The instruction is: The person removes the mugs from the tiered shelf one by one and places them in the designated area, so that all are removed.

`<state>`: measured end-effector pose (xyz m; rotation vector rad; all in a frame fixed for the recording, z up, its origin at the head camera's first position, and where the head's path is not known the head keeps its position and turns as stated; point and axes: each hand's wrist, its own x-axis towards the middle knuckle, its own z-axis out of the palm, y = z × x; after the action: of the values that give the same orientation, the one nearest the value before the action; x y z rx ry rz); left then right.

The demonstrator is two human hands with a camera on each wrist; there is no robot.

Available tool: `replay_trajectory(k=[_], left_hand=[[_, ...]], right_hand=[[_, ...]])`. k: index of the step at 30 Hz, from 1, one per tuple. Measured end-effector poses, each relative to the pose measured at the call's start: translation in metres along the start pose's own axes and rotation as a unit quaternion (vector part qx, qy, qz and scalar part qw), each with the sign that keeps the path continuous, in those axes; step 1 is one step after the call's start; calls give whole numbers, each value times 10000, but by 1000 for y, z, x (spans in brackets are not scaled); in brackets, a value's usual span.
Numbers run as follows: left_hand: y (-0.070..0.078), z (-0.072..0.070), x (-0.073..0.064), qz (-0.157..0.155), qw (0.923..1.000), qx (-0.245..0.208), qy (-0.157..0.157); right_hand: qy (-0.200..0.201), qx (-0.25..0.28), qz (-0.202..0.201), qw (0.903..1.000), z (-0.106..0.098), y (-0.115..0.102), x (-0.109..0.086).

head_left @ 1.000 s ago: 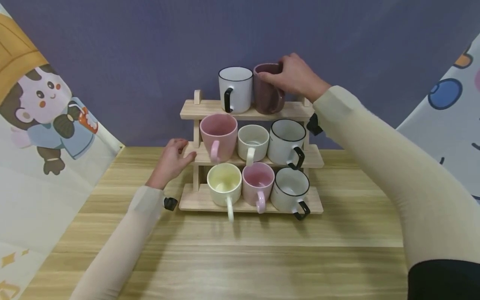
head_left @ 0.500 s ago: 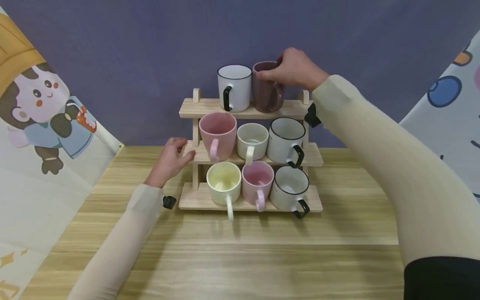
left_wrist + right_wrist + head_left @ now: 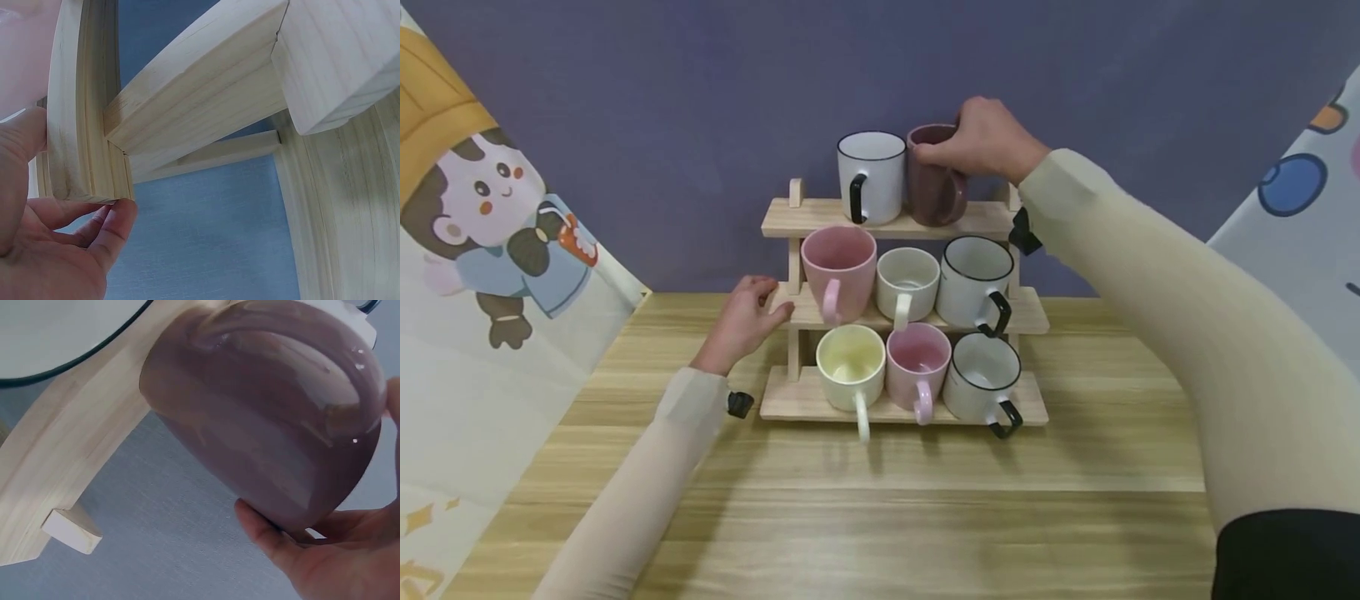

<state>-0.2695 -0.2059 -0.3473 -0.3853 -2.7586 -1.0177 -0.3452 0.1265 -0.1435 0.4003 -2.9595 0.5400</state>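
I log right hand (image 3: 987, 140) pinching far mauve mug (image 3: 931, 193) by its rim, left hand (image 3: 741, 321) gripping rack (image 3: 786, 402), presumably for steadiness.

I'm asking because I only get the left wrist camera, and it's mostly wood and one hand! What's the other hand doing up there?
Observer: The right hand is gripping a mauve mug.

Child: Ooh! Is that mug all by itself on the top shelf?

Observer: No, a tall white mug stands beside it.

Child: What colours are the mugs on the bottom shelf?

Observer: From left to right in the head view: a pale yellow mug, a small pink mug and a black-rimmed white mug.
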Motion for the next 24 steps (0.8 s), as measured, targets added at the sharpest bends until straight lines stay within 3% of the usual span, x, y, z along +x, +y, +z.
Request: replay_trajectory(k=[11, 24], left_hand=[[3, 2, 4, 116, 9999, 82, 5], [2, 2, 7, 137, 9998, 140, 13]], right_hand=[[202, 51, -108, 9997, 0, 9, -1], [145, 36, -136, 9998, -12, 12, -2]])
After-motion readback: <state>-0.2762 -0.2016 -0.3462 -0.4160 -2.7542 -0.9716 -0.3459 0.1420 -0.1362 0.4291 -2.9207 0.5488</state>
